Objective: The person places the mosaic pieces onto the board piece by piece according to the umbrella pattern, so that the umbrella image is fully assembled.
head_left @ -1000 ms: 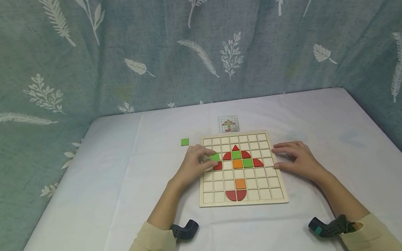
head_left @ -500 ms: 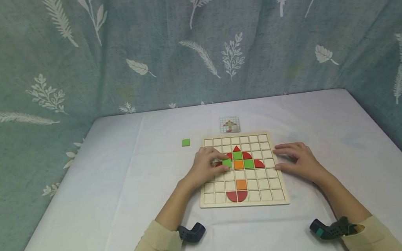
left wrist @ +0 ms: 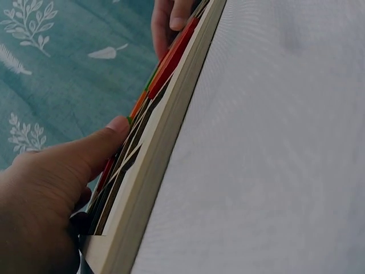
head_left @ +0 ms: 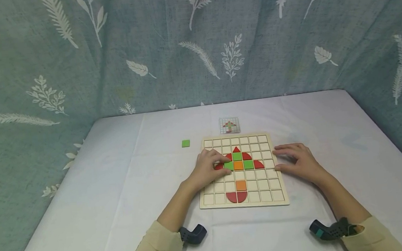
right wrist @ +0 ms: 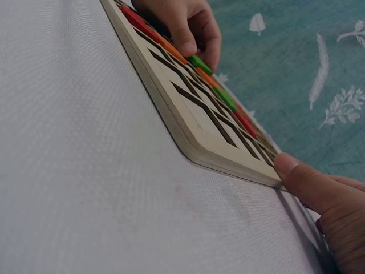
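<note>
A pale wooden grid board (head_left: 262, 184) lies on the white cloth with red, green and orange pieces in its cells. My left hand (head_left: 207, 168) reaches over its left side and pinches a green square tile (head_left: 228, 166) between thumb and fingertips, just left of an orange tile (head_left: 238, 165). From the right wrist view, that green tile (right wrist: 201, 64) sits slightly tilted in its cell. My right hand (head_left: 297, 159) touches the board's right edge, thumb and fingers spread apart along it. The left fingers partly cover red pieces behind them.
Beyond the board lies a small clear-cased pattern card (head_left: 229, 125) showing a similar coloured figure. Another green square tile (head_left: 186, 143) rests on the cloth at the board's upper left. A leaf-print curtain (head_left: 168, 65) hangs behind the table.
The left hand has carried the green tile rightward and down onto the cell beside the orange tile. The right hand stays at the board's edge.
</note>
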`<state>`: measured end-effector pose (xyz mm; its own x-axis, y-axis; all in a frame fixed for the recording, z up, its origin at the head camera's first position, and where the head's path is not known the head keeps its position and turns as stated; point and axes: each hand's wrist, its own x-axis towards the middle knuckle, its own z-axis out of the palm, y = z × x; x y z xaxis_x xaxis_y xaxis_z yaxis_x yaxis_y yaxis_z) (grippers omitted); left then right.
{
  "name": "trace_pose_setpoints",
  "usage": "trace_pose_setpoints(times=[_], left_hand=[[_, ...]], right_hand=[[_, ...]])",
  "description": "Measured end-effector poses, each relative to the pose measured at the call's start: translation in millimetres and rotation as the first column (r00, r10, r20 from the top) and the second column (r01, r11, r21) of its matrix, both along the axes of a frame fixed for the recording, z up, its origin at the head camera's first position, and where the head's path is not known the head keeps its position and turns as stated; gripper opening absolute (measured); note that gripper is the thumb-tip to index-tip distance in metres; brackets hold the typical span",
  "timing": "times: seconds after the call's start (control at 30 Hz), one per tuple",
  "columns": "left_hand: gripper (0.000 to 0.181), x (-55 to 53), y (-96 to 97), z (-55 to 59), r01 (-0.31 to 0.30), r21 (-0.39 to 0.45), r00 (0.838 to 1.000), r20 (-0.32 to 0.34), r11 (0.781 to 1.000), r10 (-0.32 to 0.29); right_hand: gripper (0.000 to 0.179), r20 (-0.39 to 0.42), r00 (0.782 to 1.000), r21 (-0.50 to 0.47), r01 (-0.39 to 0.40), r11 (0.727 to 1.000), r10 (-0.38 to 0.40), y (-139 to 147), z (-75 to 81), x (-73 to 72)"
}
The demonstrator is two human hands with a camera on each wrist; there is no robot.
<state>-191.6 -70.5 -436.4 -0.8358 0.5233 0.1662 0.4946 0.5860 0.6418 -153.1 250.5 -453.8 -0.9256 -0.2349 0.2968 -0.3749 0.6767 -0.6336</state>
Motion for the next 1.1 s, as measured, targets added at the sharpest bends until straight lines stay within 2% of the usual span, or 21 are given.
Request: trace_pose_setpoints(times=[0.23, 0.6, 1.1], left_hand=[[0.034, 0.5, 0.1, 0.0, -0.008, -0.026, 1.000, -0.010, 1.000, 0.007], [0.036, -0.9, -3.4, 1.7, -0.017, 0.000, 1.000, 0.001, 1.000, 0.017], [0.040, -9.7, -13.6, 1.9, -0.051, 0.030, 0.999, 0.015, 0.998, 0.050]], right_hand=[[0.047, 0.000, 1.000, 0.001, -0.003, 1.000, 0.003, 0, 0.4, -0.6], [0.048, -0.011, 1.000, 0.013, -0.002, 1.000, 0.002, 1, -0.9, -0.5], [0.049, 0.005, 1.000, 0.017, 0.000, 1.000, 0.000, 1, 0.8, -0.3]])
